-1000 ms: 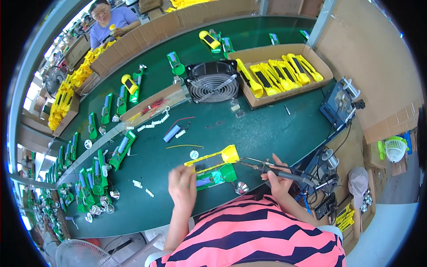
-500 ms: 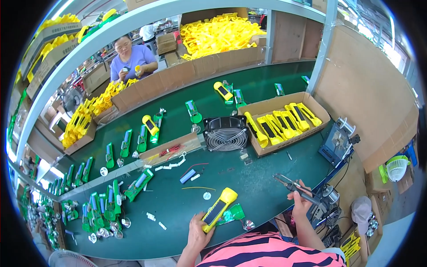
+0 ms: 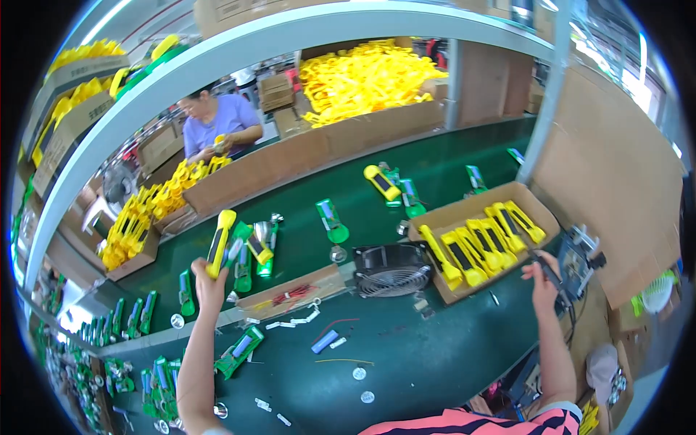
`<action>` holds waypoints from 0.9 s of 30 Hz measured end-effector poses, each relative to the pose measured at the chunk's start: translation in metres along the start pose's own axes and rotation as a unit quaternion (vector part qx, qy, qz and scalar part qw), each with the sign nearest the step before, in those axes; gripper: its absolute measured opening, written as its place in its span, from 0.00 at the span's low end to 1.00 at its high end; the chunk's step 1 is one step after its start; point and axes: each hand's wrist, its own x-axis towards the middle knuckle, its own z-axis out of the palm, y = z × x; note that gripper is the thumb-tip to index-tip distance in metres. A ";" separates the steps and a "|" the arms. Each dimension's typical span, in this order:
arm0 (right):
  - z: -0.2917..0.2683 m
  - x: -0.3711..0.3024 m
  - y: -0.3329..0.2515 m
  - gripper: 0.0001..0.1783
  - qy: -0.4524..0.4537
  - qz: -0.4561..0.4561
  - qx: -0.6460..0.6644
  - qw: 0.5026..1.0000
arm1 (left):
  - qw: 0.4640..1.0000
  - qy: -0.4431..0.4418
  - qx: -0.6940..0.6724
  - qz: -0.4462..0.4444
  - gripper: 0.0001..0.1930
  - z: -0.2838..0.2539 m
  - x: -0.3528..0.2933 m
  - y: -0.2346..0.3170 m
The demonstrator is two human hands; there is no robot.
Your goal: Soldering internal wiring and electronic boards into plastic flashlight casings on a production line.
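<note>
My left hand (image 3: 209, 284) is stretched over the far belt on the left, fingers closed around a yellow flashlight housing (image 3: 220, 239) with a dark panel. Close against it is a blurred green flashlight part (image 3: 238, 243); whether my fingers also grip that is hard to make out. Just right of these lies another yellow housing (image 3: 259, 246) on green parts on the belt. At the right, my right hand (image 3: 544, 284) is closed around a soldering iron (image 3: 552, 274), beside the box of yellow housings and the soldering stand (image 3: 580, 254).
A cardboard box (image 3: 464, 288) holds several yellow housings. Left of it stands a black fan (image 3: 391, 270). Green flashlight halves (image 3: 239, 353), a blue battery cell (image 3: 325, 342) and wires lie on the green bench (image 3: 312, 391). A co-worker (image 3: 217, 127) in purple sits beyond the cardboard barrier (image 3: 319, 141).
My left hand has carried the yellow housing from the bench's near edge up to the far belt. The green part beside it left the near edge too. My right hand moved up and right with the soldering iron.
</note>
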 end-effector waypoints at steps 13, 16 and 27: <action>-0.022 0.151 0.099 0.34 -0.272 -0.058 -0.495 0.823 | 0.848 -0.433 0.104 -0.288 0.21 0.062 0.096 -0.083; -0.024 0.158 0.107 0.34 -0.323 -0.001 -0.528 0.786 | 0.878 -0.335 0.091 -0.331 0.12 0.058 0.113 -0.113; -0.003 0.143 0.090 0.33 -0.379 0.057 -0.394 0.835 | 0.954 -0.149 0.177 -0.188 0.24 0.112 0.067 -0.183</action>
